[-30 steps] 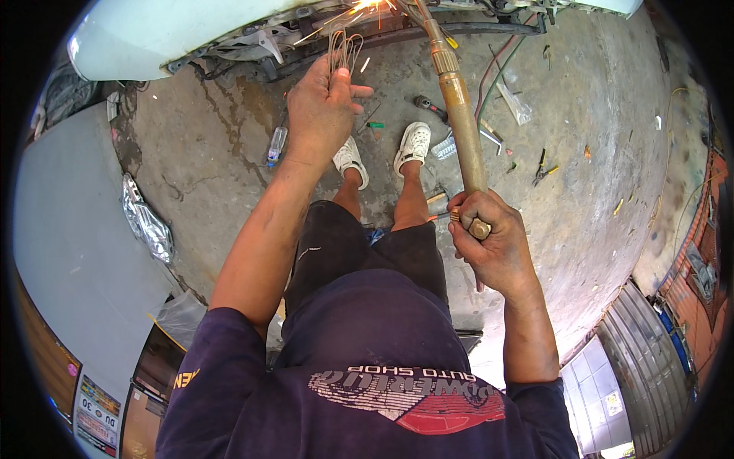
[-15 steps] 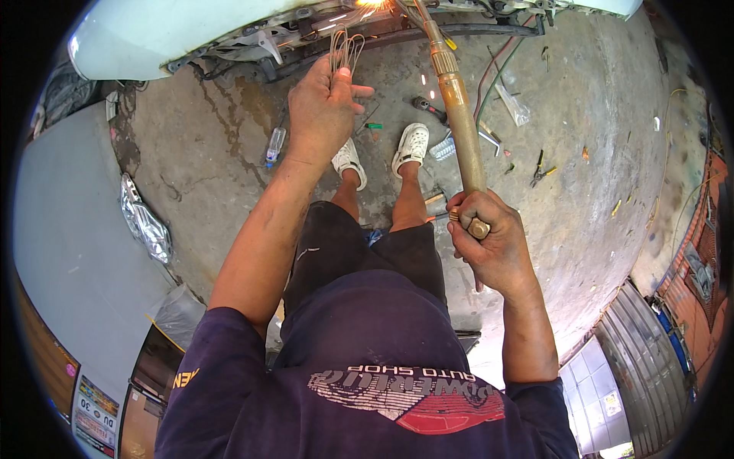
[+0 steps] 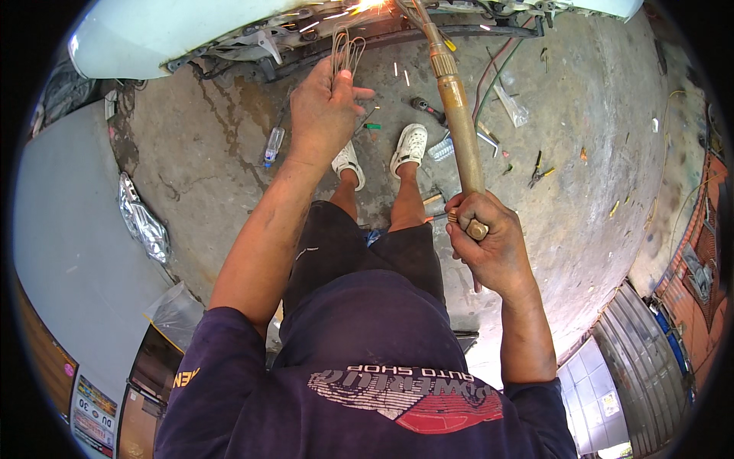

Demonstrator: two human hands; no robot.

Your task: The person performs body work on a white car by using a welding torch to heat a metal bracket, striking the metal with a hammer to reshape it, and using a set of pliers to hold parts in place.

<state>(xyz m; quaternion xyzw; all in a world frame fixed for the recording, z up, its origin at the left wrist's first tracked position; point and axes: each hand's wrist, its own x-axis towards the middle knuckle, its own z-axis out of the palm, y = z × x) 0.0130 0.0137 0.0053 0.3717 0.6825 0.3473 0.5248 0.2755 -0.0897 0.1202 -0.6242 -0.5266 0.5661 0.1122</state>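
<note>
Two grips show: left hand (image 3: 325, 115) pinching looped wire (image 3: 346, 55), right hand (image 3: 495, 241) clasping the torch (image 3: 458, 126) rearward (presumably away from the sparks (image 3: 372, 6)).

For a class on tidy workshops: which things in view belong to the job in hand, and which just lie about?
Apparently in use:
torch, in the right hand
wire loops, in the left hand
car, sparks at its edge

Seemingly lying about:
bottle
pliers
silvery sheet

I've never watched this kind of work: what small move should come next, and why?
Perhaps ease the bare left hand back slightly: sparks fly close to it and the bent wires it holds, while the right hand grips the torch.
</note>
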